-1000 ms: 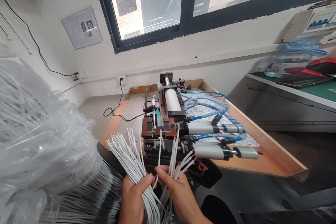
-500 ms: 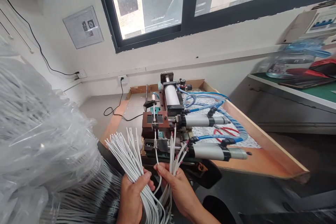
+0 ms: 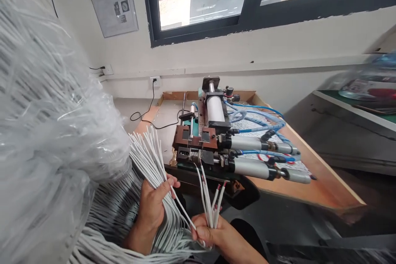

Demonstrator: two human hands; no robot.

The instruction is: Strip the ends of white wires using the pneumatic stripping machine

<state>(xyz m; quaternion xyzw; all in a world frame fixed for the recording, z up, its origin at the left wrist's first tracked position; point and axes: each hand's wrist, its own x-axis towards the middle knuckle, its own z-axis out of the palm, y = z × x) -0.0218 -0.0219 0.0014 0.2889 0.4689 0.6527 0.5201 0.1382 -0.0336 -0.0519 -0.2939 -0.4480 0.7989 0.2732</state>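
A thick bundle of white cables (image 3: 147, 154) fans upward out of my left hand (image 3: 151, 204), which is closed around it. My right hand (image 3: 210, 231) grips a smaller bunch of cables (image 3: 208, 198); several of their tips show stripped, reddish ends. One single cable (image 3: 184, 210) runs from the left bundle down to the right thumb and finger. Beyond both hands stands a pneumatic wire-stripping machine (image 3: 196, 136), with brown jaw blocks and silver cylinders (image 3: 252, 168). Its jaws are apart from the cables in my hands.
Plastic-wrapped cable bundles (image 3: 62, 132) crowd the left side, with loose cables below. A wooden-edged tray (image 3: 334, 185) surrounds the machine. Blue air hoses (image 3: 262, 126) curl behind the cylinders. At right is a shelf (image 3: 355, 107) holding a plastic bottle.
The single cable has come out of the machine's jaws, and my right hand has moved down and right with its bunch. The view has shifted, and the machine's jaws look further apart.
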